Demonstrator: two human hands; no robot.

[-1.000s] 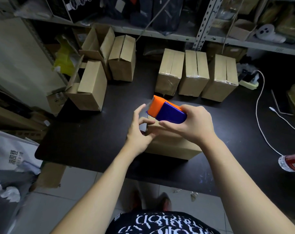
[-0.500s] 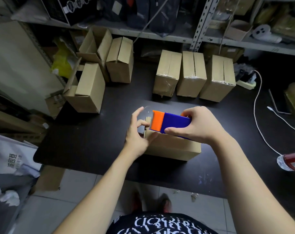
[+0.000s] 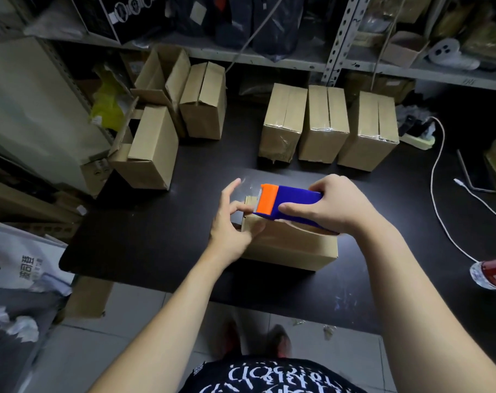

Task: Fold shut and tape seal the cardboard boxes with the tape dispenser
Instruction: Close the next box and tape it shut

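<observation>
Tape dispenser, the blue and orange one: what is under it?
A cardboard box on the black table. The right hand grips the tape dispenser over its top; the left hand touches the box's end. The top seam is covered.

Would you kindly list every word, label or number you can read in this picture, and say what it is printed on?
Nothing can be quoted with certainty.
White bag: dark Chinese characters, sideways, too blurred.
Black shirt: white stylised lettering, illegible.
Bottle: red label, print too small.
Tape dispenser: no text visible.
</observation>
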